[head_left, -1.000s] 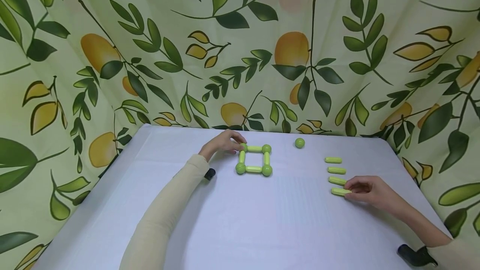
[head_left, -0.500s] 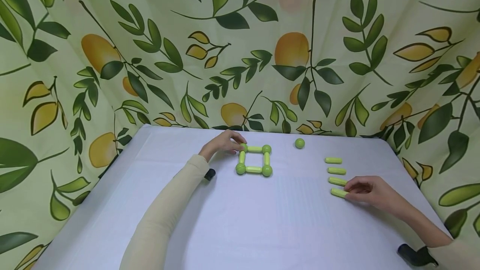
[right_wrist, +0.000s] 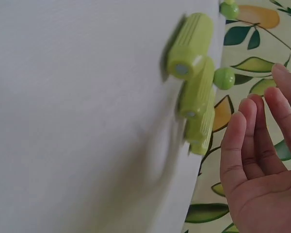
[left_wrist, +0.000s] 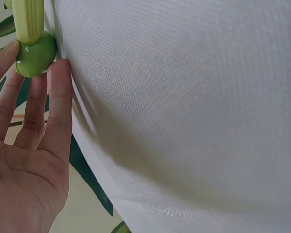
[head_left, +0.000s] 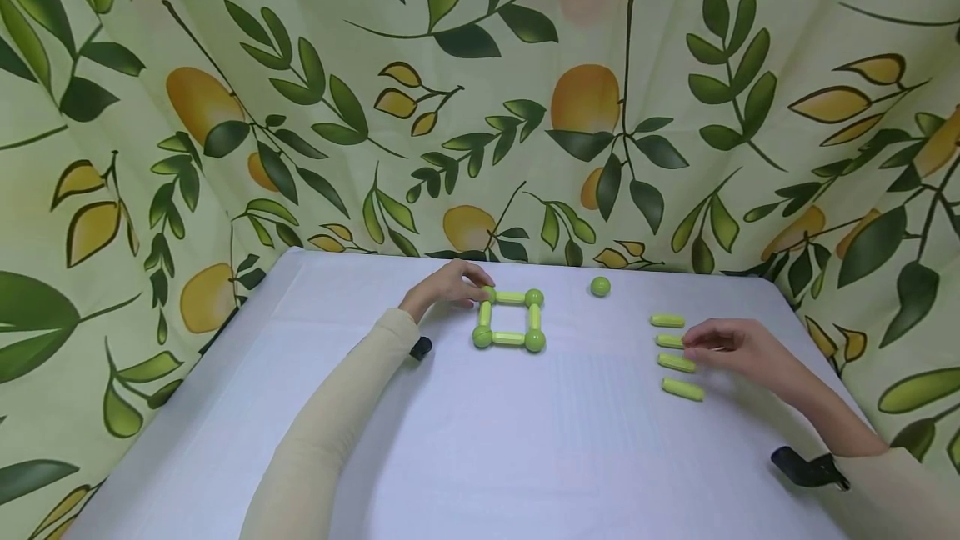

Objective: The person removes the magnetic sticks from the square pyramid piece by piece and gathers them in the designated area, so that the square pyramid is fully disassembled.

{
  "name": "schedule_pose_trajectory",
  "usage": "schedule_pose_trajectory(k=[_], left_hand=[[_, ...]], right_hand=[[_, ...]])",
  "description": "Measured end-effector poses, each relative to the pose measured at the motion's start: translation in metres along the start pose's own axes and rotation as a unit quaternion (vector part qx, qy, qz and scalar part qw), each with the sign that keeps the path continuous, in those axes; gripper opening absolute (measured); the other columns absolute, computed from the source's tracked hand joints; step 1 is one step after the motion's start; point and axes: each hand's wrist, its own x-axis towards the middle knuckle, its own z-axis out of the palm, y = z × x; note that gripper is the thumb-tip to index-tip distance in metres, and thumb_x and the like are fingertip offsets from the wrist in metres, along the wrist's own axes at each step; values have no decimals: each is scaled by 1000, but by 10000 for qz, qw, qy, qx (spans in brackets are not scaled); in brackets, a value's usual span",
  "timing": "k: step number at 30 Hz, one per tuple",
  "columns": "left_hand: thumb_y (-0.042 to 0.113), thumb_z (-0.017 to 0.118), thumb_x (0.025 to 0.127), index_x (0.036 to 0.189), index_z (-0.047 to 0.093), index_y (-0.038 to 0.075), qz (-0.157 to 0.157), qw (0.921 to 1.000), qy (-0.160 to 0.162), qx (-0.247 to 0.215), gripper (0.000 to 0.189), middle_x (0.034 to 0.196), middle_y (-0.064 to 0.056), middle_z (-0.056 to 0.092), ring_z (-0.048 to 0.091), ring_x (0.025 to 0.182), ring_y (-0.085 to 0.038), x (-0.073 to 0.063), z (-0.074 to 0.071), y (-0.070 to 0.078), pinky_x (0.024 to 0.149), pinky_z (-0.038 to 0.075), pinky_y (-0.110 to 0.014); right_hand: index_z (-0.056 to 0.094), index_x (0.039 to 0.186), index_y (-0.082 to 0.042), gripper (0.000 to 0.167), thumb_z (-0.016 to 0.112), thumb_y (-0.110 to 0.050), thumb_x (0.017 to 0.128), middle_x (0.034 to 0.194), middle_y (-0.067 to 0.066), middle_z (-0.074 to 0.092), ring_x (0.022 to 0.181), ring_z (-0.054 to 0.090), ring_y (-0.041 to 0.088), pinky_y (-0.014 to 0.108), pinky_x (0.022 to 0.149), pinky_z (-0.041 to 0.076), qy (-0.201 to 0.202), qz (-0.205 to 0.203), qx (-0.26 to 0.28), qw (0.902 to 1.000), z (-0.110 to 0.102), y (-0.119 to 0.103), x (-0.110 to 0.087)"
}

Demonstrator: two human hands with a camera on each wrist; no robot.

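A square frame of light-green ribbed sticks (head_left: 508, 339) and green balls (head_left: 535, 341) lies on the white-covered table. My left hand (head_left: 450, 283) pinches the ball (left_wrist: 36, 58) at its far left corner between thumb and fingers, with one stick (left_wrist: 29, 22) running out of that ball. On the right lie several loose ribbed sticks (head_left: 682, 389) in a column, the nearest one slightly slanted. Over the column's right side is my right hand (head_left: 738, 350), its fingertips overlapping the end of the second stick from the back. Nothing lies between its fingers (right_wrist: 236, 141) in the right wrist view.
A loose green ball (head_left: 600, 286) sits near the back edge of the table (head_left: 465, 448), right of the frame. A leaf-and-fruit patterned curtain (head_left: 480, 107) hangs behind. Black wrist cameras (head_left: 806, 467) are strapped to both wrists.
My right hand has let go of the nearest stick, now lying slightly slanted, and moved away toward the back along the column. The left hand stays on the frame's corner ball.
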Motion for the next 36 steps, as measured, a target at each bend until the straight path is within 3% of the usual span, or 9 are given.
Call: schedule_pose_trajectory(k=[12,17,24,36], left_hand=[[10,76,93,117,74,4,22,10000,62,-22,24,115,-8,67,63,98,-20,-1,3,4,76,58,-30],[9,76,93,117,73,3,23,10000,81,-19,25,114,-8,67,63,99,-20,-1,4,3,75,58,-30],[9,75,94,117,73,3,-52,9999,69,-109,24,115,-8,67,63,98,-21,-2,4,1,77,58,-30],[11,75,94,118,73,5,-26,10000,-32,-18,24,116,-9,66,64,97,-19,-2,1,3,77,58,-30]], right_hand=[[71,118,1,36,76,-26,94,113,13,70,97,66,18,24,80,55,-187,482,799,9955,26,-2,44],[69,120,2,37,75,-25,95,115,12,70,99,66,20,33,79,58,-254,443,968,9940,37,-9,57],[65,123,8,42,75,-22,96,118,21,67,101,66,24,41,85,58,-302,532,1489,9870,53,-21,74],[62,127,10,46,77,-20,94,120,18,66,103,67,24,35,87,57,-405,978,1985,9744,82,-36,93]])
